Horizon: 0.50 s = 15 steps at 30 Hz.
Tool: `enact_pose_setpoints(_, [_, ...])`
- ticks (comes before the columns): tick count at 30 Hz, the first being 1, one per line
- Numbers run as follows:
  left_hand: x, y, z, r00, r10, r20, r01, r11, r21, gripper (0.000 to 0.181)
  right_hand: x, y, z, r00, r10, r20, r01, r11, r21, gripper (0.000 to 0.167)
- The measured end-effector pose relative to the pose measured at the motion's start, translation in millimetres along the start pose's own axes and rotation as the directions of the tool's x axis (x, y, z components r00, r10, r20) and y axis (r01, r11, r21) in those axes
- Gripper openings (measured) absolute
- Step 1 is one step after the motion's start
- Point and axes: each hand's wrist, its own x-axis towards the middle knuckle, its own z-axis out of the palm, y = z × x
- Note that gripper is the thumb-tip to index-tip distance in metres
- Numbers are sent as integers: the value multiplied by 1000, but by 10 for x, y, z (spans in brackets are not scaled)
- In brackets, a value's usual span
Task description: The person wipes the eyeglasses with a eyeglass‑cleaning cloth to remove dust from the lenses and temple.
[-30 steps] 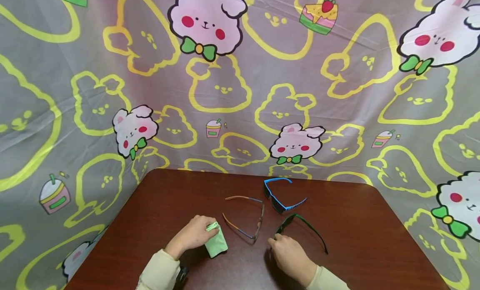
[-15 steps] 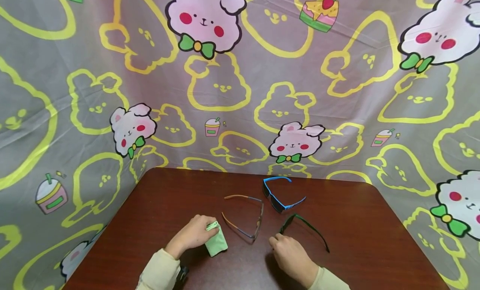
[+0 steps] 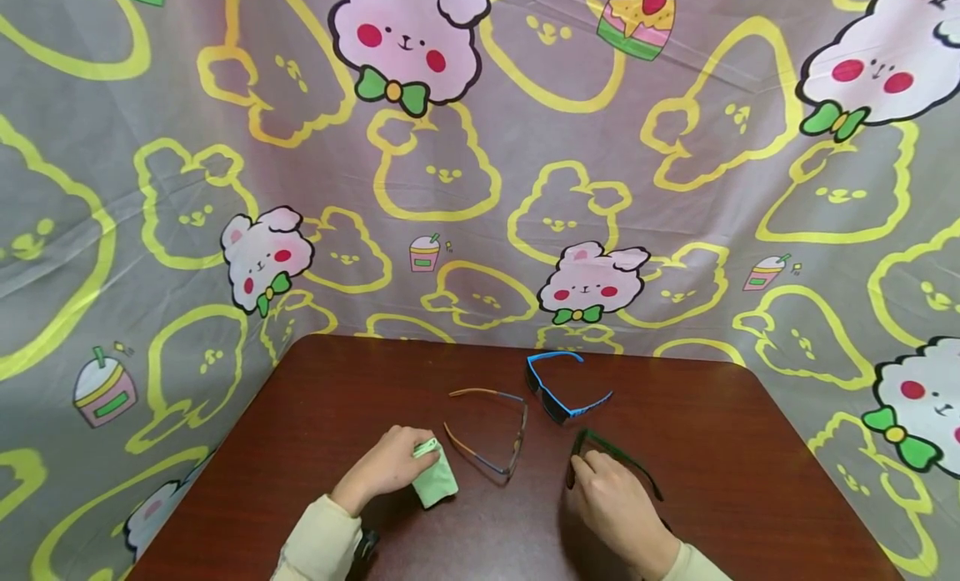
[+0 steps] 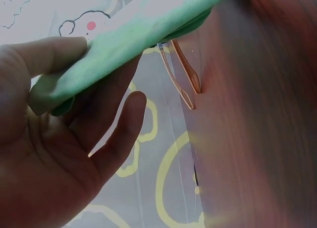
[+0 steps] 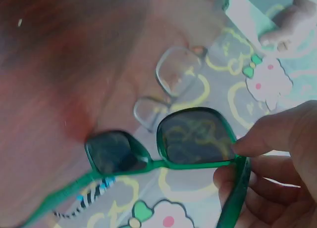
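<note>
My left hand (image 3: 389, 463) pinches a folded light green cloth (image 3: 436, 481) between thumb and fingers, just above the table at the left. In the left wrist view the cloth (image 4: 124, 45) slants upward from the thumb. My right hand (image 3: 617, 499) pinches green-framed sunglasses (image 3: 622, 455) at one corner of the frame. The right wrist view shows the sunglasses' dark lenses (image 5: 195, 139) and their temples unfolded. Between my hands lie clear eyeglasses (image 3: 517, 442) with orange-tipped temples, unfolded on the table.
Blue-framed sunglasses (image 3: 555, 406) lie unfolded farther back, their striped temple visible in the right wrist view. The dark red-brown table (image 3: 337, 389) meets a grey patterned cloth backdrop (image 3: 480, 189) at its back and sides.
My right hand has moved to the right with the green sunglasses and turned them. The left hand and its cloth have shifted only slightly; the other glasses stay put.
</note>
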Motion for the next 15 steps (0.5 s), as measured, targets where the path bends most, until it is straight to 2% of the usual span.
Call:
enact_pose_setpoints(3, [5,8,-3,1000,-9,-9,9,1000,-5,32,15,55,-120,999,31,-16,-31,999,29,34])
enact_pose_setpoints(9, [-8,46,-11,998,-30,-50,30,1000,-8,29,20,177,-334,994,97,-54,-91,991,98,32])
enact_pose_setpoints(15, [-24,85,-3,991,-51,-124,46,998,-39,25,-7,363,-467,982,153,-107,-126,967,221,40])
